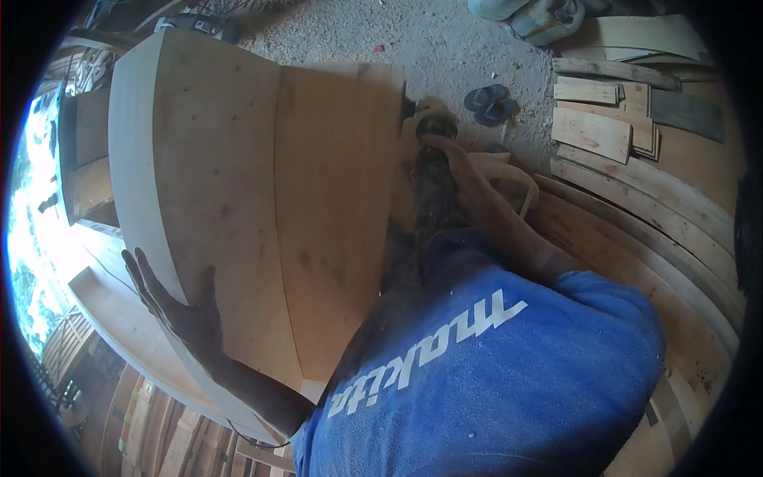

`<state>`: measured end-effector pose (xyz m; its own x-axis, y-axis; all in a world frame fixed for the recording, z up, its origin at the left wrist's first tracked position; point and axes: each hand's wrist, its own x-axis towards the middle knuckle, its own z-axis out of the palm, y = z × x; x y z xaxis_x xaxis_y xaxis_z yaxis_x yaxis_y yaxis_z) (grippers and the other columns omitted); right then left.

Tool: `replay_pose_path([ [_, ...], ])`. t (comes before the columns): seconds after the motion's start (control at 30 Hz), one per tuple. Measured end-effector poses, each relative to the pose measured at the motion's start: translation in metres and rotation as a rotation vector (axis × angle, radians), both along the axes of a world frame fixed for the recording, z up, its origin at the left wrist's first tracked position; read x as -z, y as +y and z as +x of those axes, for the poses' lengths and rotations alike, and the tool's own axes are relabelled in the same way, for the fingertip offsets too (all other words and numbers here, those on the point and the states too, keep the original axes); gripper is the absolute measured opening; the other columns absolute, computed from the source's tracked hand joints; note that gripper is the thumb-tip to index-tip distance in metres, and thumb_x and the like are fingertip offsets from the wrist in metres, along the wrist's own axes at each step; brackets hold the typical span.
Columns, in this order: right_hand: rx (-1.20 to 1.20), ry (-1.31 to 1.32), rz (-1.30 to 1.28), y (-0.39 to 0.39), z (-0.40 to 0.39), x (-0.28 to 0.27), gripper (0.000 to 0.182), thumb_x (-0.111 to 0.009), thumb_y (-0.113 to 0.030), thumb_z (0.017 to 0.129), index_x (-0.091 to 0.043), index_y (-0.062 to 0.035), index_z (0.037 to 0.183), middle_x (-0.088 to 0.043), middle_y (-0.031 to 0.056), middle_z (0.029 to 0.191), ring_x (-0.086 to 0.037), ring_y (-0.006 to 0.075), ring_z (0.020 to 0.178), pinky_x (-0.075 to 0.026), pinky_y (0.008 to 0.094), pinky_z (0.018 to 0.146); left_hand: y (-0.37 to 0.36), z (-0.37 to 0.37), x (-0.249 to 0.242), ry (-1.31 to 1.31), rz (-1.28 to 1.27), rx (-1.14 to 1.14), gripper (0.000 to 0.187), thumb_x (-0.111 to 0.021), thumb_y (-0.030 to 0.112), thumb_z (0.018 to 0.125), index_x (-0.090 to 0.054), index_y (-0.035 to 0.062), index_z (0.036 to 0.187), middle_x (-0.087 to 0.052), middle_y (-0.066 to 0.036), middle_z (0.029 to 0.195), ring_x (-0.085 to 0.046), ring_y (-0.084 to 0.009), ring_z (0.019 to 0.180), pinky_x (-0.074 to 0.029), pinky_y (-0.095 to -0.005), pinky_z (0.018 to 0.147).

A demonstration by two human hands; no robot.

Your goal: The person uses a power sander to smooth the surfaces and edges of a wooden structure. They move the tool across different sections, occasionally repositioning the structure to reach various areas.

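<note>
A big curved wooden panel (pixel 238 175) of pale boards stands on edge in front of me. My left hand (pixel 179 314) lies flat against its lower left edge, fingers spread and thumb on the face. At the panel's right edge my right hand (pixel 459 163) grips a dark, dusty power tool (pixel 433 195). The tool's round head (pixel 435 123) sits against the upper right corner of the wood. My blue shirt with white lettering (pixel 485 366) hides the lower part of the tool and my right arm.
Sandy ground (pixel 445 48) lies beyond the panel, with a pair of dark sandals (pixel 491 102) on it. Short planks (pixel 592 131) are stacked at the upper right, and long curved boards (pixel 644 222) lie along the right. Sacks (pixel 540 16) sit at the top. More timber (pixel 91 183) stands at the left.
</note>
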<state>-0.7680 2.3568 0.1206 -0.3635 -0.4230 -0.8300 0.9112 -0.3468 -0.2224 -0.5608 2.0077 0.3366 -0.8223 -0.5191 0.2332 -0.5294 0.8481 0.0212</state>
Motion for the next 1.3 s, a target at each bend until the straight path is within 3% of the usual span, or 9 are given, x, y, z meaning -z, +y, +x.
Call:
replay_pose_path([
  [0.13, 0.008, -0.107, -0.068, 0.007, 0.020, 0.029, 0.027, -0.073, -0.033, 0.094, -0.067, -0.0068, 0.099, -0.067, 0.0080, 0.081, -0.068, 0.0245, 0.065, -0.059, 0.0421, 0.060, -0.003, 0.001, 0.001, -0.007, 0.000, 0.031, 0.105, -0.090, 0.034, 0.078, -0.034, 0.0205, 0.166, -0.031, -0.011, 0.174, -0.026, -0.0383, 0.160, -0.026, -0.0587, 0.130],
  [0.33, 0.012, -0.132, -0.055, 0.003, 0.010, 0.029, 0.029, -0.071, -0.034, 0.097, -0.068, -0.0058, 0.099, -0.068, 0.0094, 0.081, -0.069, 0.0233, 0.070, -0.059, 0.0393, 0.064, -0.002, 0.002, -0.001, 0.017, 0.016, 0.066, 0.103, -0.089, 0.033, 0.080, -0.034, 0.0195, 0.166, -0.032, -0.012, 0.173, -0.027, -0.0383, 0.160, -0.026, -0.0598, 0.129],
  [0.43, -0.028, -0.056, 0.011, 0.002, -0.009, 0.037, 0.024, -0.072, -0.031, 0.096, -0.066, -0.0081, 0.101, -0.067, 0.0064, 0.081, -0.067, 0.0227, 0.066, -0.056, 0.0376, 0.058, 0.000, 0.001, -0.002, -0.023, 0.002, 0.003, 0.102, -0.088, 0.033, 0.081, -0.034, 0.0193, 0.166, -0.033, -0.012, 0.172, -0.028, -0.0386, 0.160, -0.026, -0.0602, 0.129],
  [0.53, 0.002, -0.021, -0.126, 0.004, -0.027, 0.067, 0.024, -0.072, -0.031, 0.096, -0.066, -0.0079, 0.101, -0.067, 0.0066, 0.082, -0.068, 0.0223, 0.067, -0.057, 0.0374, 0.059, 0.000, 0.002, -0.001, -0.027, -0.023, 0.027, 0.102, -0.088, 0.032, 0.081, -0.034, 0.0195, 0.166, -0.033, -0.012, 0.172, -0.028, -0.0385, 0.160, -0.026, -0.0600, 0.129],
  [0.63, -0.017, 0.093, -0.140, 0.004, -0.046, 0.059, 0.027, -0.070, -0.033, 0.098, -0.065, -0.0069, 0.099, -0.067, 0.0083, 0.081, -0.069, 0.0217, 0.066, -0.060, 0.0392, 0.061, 0.002, 0.001, 0.000, -0.015, -0.020, -0.004, 0.100, -0.089, 0.021, 0.081, -0.036, 0.0189, 0.165, -0.036, -0.011, 0.171, -0.031, -0.0375, 0.158, -0.029, -0.0555, 0.128],
  [0.73, 0.042, 0.108, -0.113, -0.001, -0.059, 0.048, 0.028, -0.070, -0.033, 0.098, -0.064, -0.0057, 0.100, -0.067, 0.0087, 0.082, -0.069, 0.0217, 0.067, -0.060, 0.0383, 0.061, 0.000, 0.001, 0.000, -0.011, -0.015, -0.004, 0.100, -0.089, 0.022, 0.081, -0.036, 0.0186, 0.165, -0.036, -0.010, 0.171, -0.031, -0.0378, 0.158, -0.028, -0.0557, 0.129],
  [0.83, 0.011, 0.139, -0.059, -0.001, -0.059, 0.038, 0.028, -0.071, -0.033, 0.098, -0.064, -0.0055, 0.100, -0.067, 0.0086, 0.082, -0.069, 0.0217, 0.067, -0.060, 0.0381, 0.061, -0.003, 0.001, 0.000, -0.021, 0.020, 0.001, 0.102, -0.088, 0.033, 0.081, -0.034, 0.0201, 0.166, -0.033, -0.012, 0.172, -0.026, -0.0374, 0.160, -0.024, -0.0600, 0.130],
  [1.23, 0.012, -0.033, -0.105, 0.004, 0.062, 0.013, 0.025, -0.073, -0.030, 0.096, -0.067, -0.0065, 0.102, -0.068, 0.0057, 0.082, -0.069, 0.0211, 0.068, -0.059, 0.0365, 0.062, -0.009, -0.001, 0.004, 0.003, 0.006, 0.078, 0.104, -0.090, 0.030, 0.080, -0.033, 0.0205, 0.166, -0.031, -0.013, 0.173, -0.024, -0.0374, 0.161, -0.026, -0.0619, 0.129],
  [1.3, 0.078, -0.094, 0.002, 0.003, 0.076, 0.007, 0.023, -0.072, -0.029, 0.097, -0.067, -0.0068, 0.101, -0.068, 0.0055, 0.081, -0.068, 0.0210, 0.067, -0.059, 0.0371, 0.062, -0.005, -0.002, 0.006, -0.018, -0.041, 0.107, 0.105, -0.090, 0.027, 0.080, -0.032, 0.0205, 0.167, -0.030, -0.013, 0.174, -0.023, -0.0373, 0.161, -0.025, -0.0623, 0.129],
])
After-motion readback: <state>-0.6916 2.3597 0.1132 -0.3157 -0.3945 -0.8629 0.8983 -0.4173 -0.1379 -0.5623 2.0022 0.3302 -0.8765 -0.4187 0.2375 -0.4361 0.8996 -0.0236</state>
